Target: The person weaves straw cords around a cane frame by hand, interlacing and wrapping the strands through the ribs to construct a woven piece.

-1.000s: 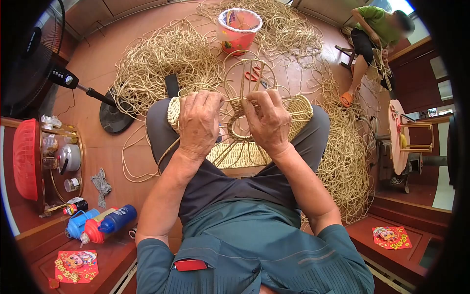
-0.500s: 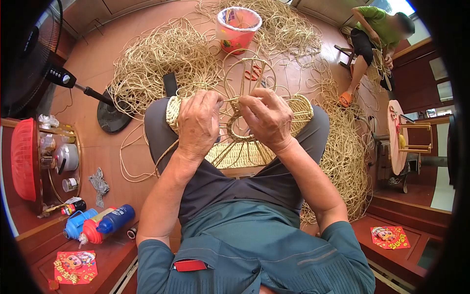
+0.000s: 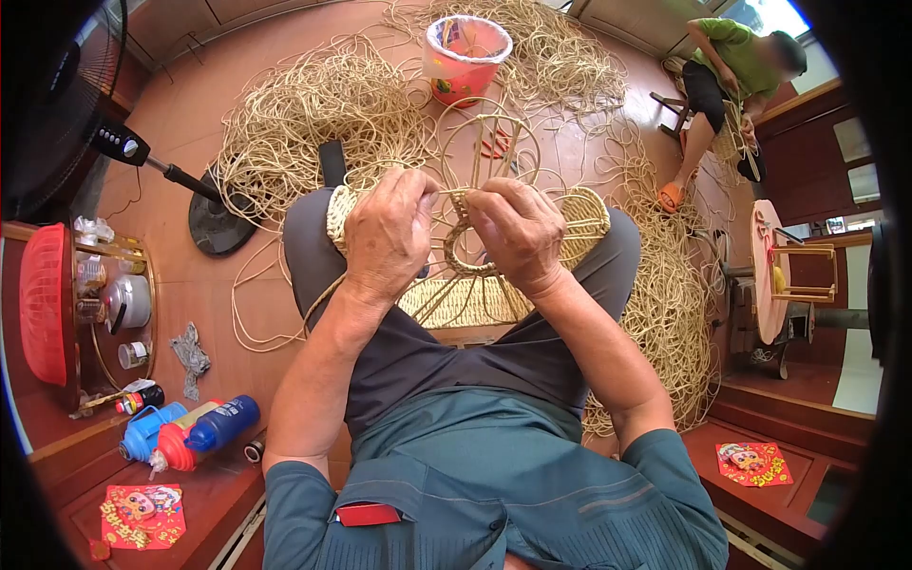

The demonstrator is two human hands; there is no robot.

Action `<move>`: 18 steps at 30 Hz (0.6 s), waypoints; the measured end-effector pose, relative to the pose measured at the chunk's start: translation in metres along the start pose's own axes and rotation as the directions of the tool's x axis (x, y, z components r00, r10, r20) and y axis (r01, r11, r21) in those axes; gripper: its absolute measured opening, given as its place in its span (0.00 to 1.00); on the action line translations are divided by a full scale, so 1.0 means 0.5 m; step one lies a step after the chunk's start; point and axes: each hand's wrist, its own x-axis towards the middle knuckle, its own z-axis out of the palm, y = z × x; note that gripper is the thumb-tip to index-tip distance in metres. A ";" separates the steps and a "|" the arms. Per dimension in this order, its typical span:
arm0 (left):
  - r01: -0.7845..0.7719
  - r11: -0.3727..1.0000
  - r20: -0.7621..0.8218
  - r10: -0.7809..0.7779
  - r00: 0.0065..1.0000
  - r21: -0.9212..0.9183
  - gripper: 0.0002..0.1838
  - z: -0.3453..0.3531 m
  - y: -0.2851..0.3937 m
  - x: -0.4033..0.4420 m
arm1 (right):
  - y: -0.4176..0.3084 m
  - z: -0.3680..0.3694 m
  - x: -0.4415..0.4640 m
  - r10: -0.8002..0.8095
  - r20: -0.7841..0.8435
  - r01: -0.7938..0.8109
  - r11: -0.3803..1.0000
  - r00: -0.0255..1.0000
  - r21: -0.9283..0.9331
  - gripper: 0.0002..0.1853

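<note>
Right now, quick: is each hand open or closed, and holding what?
Left hand: closed, pinching straw cord.
Right hand: closed, pinching at the partly woven frame.

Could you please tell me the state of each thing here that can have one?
Frame: partly woven
Left hand: fingers closed on cord
Right hand: fingers closed at the frame
Bucket: upright, open, lined
Rope heaps: loose, tangled
Rag: crumpled
Red item: partly in pocket
Fan: upright; running unclear
</note>
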 end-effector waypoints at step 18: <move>0.072 0.992 0.021 -0.070 0.997 -0.107 0.02 -0.005 -0.002 0.014 | 0.036 -0.036 -0.052 -0.204 0.201 0.242 0.952 0.958 -0.186 0.33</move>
